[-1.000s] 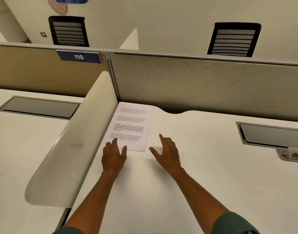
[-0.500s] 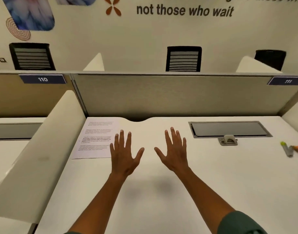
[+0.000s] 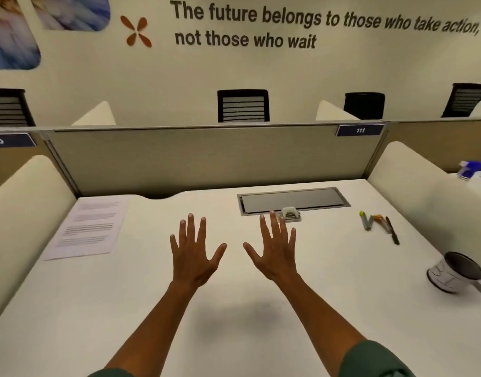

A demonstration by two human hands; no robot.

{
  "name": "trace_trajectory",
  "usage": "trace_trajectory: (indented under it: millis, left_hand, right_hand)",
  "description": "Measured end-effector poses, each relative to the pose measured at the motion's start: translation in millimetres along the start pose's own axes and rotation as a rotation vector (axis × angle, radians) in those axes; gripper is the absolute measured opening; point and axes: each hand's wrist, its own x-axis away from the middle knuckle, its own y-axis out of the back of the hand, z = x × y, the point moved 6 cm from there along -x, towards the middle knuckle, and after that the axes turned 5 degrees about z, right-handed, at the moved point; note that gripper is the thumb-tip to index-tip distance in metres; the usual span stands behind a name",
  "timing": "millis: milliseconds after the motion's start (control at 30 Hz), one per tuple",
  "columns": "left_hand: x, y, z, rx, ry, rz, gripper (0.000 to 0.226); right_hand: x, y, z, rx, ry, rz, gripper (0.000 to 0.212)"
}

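My left hand (image 3: 193,251) and my right hand (image 3: 273,248) are held side by side over the middle of the white desk (image 3: 234,322), backs up, fingers straight and spread, holding nothing. A printed sheet of paper (image 3: 88,227) lies flat at the desk's far left corner, well left of my left hand. Several pens and highlighters (image 3: 378,224) lie on the desk to the right of my right hand. A round cup (image 3: 455,272) with a dark opening lies tilted near the desk's right edge.
A grey cable hatch (image 3: 293,200) with a small white clip (image 3: 289,213) is set into the desk behind my right hand. Beige partitions stand at the back and rounded white dividers (image 3: 413,194) at both sides. A blue spray bottle (image 3: 469,170) stands beyond the right divider.
My hands left the paper's lower edge and spread open over the desk's middle. The view swung right and up, bringing the pens and the cup into sight.
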Motion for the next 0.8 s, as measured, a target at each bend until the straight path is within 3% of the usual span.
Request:
trace_trajectory:
  millis: [333, 700, 800]
  left_hand:
    - [67, -49, -103, 0.012, 0.046, 0.061, 0.090]
    - [131, -106, -82, -0.092, 0.166, 0.288, 0.116]
    - [149, -121, -69, -0.107, 0.207, 0.323, 0.117]
  right_hand:
    - [59, 8, -118, -0.030, 0.023, 0.099, 0.087]
    - [111, -46, -160, -0.129, 0.031, 0.421, 0.081]
    - [133, -60, -164, -0.075, -0.006, 0.433, 0.088]
